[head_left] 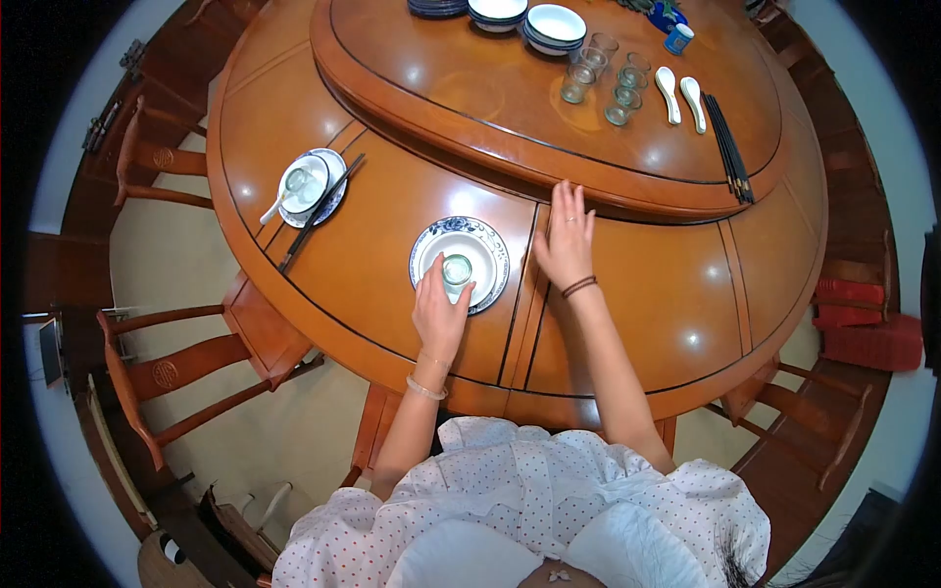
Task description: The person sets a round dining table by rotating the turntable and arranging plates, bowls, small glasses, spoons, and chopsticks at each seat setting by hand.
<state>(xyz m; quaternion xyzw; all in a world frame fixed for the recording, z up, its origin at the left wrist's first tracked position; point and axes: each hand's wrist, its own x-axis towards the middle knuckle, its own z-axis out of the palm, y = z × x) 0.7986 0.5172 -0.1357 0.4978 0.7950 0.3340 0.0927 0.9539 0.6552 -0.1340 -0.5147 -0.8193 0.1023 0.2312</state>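
My left hand [443, 312] has its fingers closed around a small clear glass [457, 269]. The glass is at the middle of a white bowl [443, 245], which sits on a blue-patterned plate [495, 240] in front of me. Whether the glass touches the bowl's bottom I cannot tell. My right hand [566, 240] is stretched out flat, fingertips at the rim of the raised wooden turntable [441, 116]. Nothing is held in it.
To the left is a place setting with a plate [338, 201], a glass, a white spoon [274, 208] and black chopsticks [319, 216]. On the turntable stand stacked bowls [556, 27], several glasses [618, 108], two white spoons [668, 96] and chopsticks [723, 147]. Wooden chairs [181, 372] surround the table.
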